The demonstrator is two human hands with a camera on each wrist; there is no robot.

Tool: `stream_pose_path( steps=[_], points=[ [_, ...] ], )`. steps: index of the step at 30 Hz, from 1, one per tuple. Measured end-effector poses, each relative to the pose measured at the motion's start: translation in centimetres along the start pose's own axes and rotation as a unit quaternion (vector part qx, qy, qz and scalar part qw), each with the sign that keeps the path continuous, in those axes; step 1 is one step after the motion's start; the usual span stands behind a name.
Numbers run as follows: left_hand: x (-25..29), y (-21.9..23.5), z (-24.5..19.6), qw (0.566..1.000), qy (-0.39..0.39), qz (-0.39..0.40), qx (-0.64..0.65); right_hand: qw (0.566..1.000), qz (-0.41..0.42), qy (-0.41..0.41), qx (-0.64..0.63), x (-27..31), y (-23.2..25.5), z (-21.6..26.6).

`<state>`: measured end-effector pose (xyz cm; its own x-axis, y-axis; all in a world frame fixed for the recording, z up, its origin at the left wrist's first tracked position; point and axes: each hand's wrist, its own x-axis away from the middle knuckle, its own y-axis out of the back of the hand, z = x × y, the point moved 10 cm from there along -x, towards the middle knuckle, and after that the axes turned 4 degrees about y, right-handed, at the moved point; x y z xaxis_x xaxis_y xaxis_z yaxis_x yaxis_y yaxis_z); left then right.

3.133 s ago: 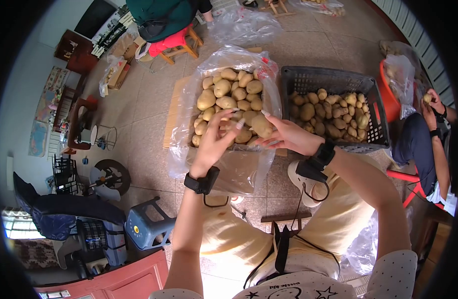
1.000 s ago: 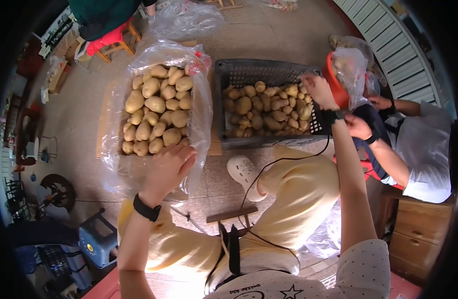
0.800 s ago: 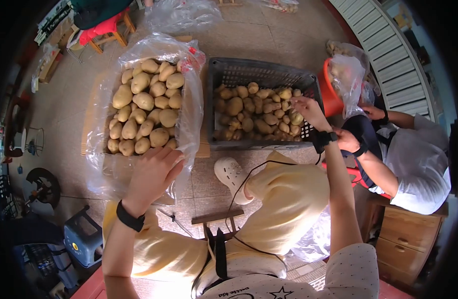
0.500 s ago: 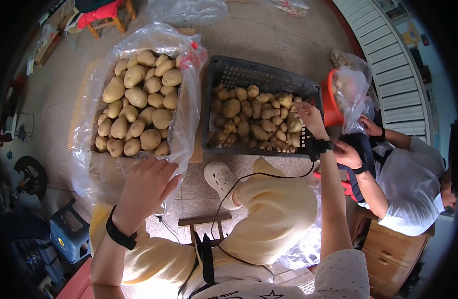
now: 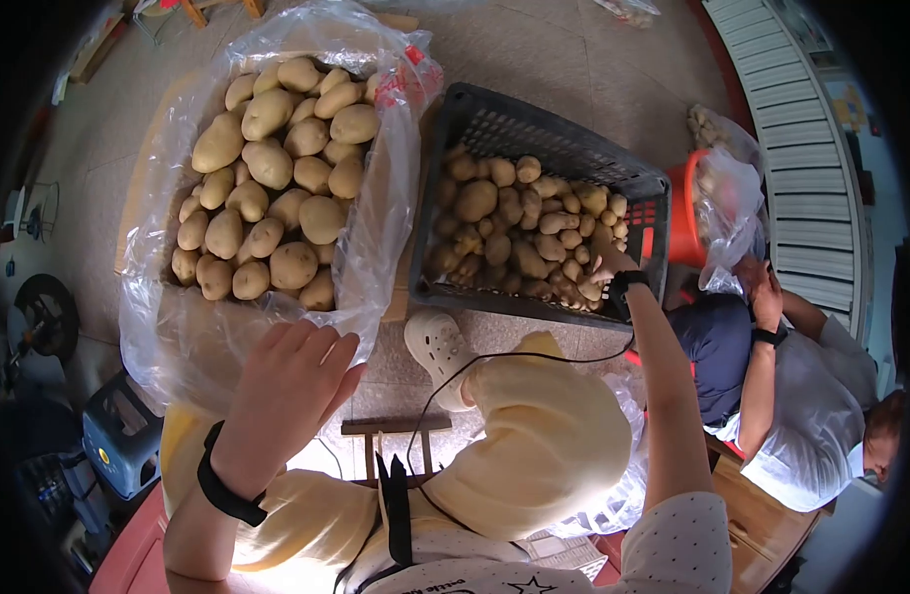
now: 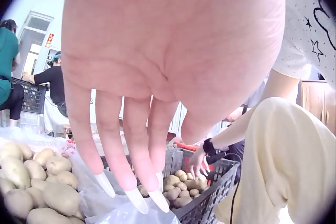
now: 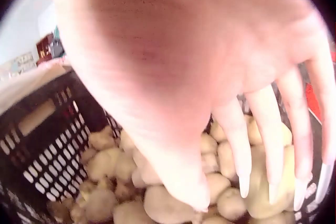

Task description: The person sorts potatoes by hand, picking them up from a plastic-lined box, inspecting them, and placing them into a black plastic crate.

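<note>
My right hand (image 5: 610, 259) reaches into the right end of a black plastic crate (image 5: 519, 313) of small potatoes (image 5: 534, 223). In the right wrist view its fingers (image 7: 270, 140) extend down over a larger pale potato (image 7: 257, 187), with the thumb held apart from them. My left hand (image 5: 287, 406) hovers palm down at the near end of a box lined with a clear plastic bag (image 5: 390, 213). Nothing is in it; its fingers (image 6: 107, 129) hang loosely. Large potatoes (image 5: 267, 163) fill that box.
A red bucket (image 5: 684, 213) with bagged produce stands right of the crate. Beside it sits another person (image 5: 801, 396). A blue stool (image 5: 123, 436) is at the left. A cable (image 5: 514, 354) runs from my right wrist across my knee.
Earlier my right hand held a potato over the lined box, with my left hand close by. Since then the right hand has moved into the crate and lower, while the left has drawn back.
</note>
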<state>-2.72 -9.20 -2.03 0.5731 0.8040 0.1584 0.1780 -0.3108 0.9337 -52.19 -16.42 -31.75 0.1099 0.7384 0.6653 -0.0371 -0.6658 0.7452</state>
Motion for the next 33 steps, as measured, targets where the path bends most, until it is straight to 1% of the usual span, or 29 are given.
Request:
stream_pose_path(
  steps=[1,2,3,4,5,6,7,8,9,10,11,12,15,18,20,21,22,23,24,26,27,28,30,31,32,33],
  points=[
    [0.0,-0.1,0.1,1.0,0.005,0.0,0.0,1.0,0.008,-0.002,-0.001,-0.6,-0.8,0.1],
    [-0.1,0.1,-0.2,1.0,-0.004,-0.011,-0.003,0.998,-0.002,0.004,0.068,-0.8,-1.2,0.3],
    [0.0,0.4,-0.3,1.0,-0.009,-0.024,-0.01,0.997,-0.005,0.015,0.069,-3.0,-3.3,-0.2],
    [0.0,0.3,-0.1,1.0,0.003,-0.026,-0.017,0.947,-0.311,0.011,-0.076,-4.2,-1.0,-2.1],
    [0.0,-0.1,-0.3,1.0,-0.006,-0.018,-0.024,0.955,-0.289,-0.041,-0.057,-6.1,-5.0,-5.4],
    [0.0,-0.6,-0.5,0.999,-0.015,-0.012,-0.031,0.958,-0.268,-0.091,-0.038,-2.3,-2.8,-3.1],
    [0.0,-0.6,-0.6,0.999,-0.027,-0.032,-0.033,0.958,-0.275,-0.077,-0.04,-3.3,-1.2,-0.9],
    [-0.1,-0.4,-0.3,0.998,-0.016,-0.04,-0.04,0.963,-0.259,-0.058,-0.055,-2.8,-1.0,-0.1],
    [-0.2,-0.6,-0.4,0.999,-0.021,-0.03,-0.037,0.967,-0.242,-0.039,-0.067,-1.6,-0.8,0.8],
    [-0.2,-0.9,-0.6,0.999,-0.026,-0.018,-0.033,0.972,-0.221,-0.021,-0.078,-1.9,-0.2,1.5],
    [-0.2,-0.8,-0.7,0.998,-0.029,-0.042,-0.044,0.976,-0.2,-0.005,-0.089,-2.1,0.2,2.2],
    [-0.3,-0.9,-0.7,0.998,-0.021,-0.044,-0.047,0.979,-0.176,0.009,-0.101,-2.0,0.5,2.8],
    [-0.3,-0.9,-1.0,0.997,-0.022,-0.051,-0.051,0.985,-0.101,0.041,-0.134,-0.1,1.3,3.9],
    [-0.2,0.0,-1.4,0.995,-0.031,-0.07,-0.057,0.984,-0.034,0.067,-0.161,2.3,3.7,4.9],
    [-0.2,1.1,-1.3,0.995,0.002,-0.093,-0.048,0.982,0.006,0.082,-0.173,4.2,6.1,6.5],
    [-0.2,1.4,-1.3,0.994,0.007,-0.101,-0.046,0.976,-0.033,0.148,-0.16,5.9,9.4,9.4],
    [-0.1,2.3,-1.3,0.989,0.007,-0.143,-0.021,0.976,-0.036,0.152,-0.15,7.2,10.9,11.1],
    [0.1,3.3,-1.2,0.982,0.007,-0.187,0.001,0.947,-0.046,0.174,-0.266,8.4,12.7,13.2],
    [0.1,3.7,-1.3,0.98,0.014,-0.198,0.0,0.903,-0.055,0.196,-0.377,9.9,14.7,15.5],
    [0.6,5.4,-1.1,0.964,0.03,-0.259,0.043,0.873,-0.026,0.242,-0.424,14.7,18.3,22.3],
    [0.7,5.6,-1.0,0.961,0.038,-0.271,0.043,0.877,-0.017,0.258,-0.405,15.2,18.7,24.1],
    [0.9,6.0,-0.9,0.954,0.032,-0.294,0.058,0.861,-0.001,0.283,-0.423,17.9,20.0,27.3],
    [1.1,6.2,-0.5,0.942,0.031,-0.326,0.074,0.816,0.032,0.306,-0.489,19.4,20.1,31.0],
    [1.1,6.2,-0.3,0.939,0.028,-0.332,0.089,0.777,0.069,0.301,-0.549,20.0,19.5,32.1],
    [1.2,6.2,-0.1,0.935,0.023,-0.338,0.103,0.744,0.119,0.327,-0.57,20.5,18.7,33.9],
    [1.9,6.7,0.2,0.926,0.035,-0.362,0.1,0.722,0.153,0.304,-0.602,20.6,17.5,34.7]
  ],
)
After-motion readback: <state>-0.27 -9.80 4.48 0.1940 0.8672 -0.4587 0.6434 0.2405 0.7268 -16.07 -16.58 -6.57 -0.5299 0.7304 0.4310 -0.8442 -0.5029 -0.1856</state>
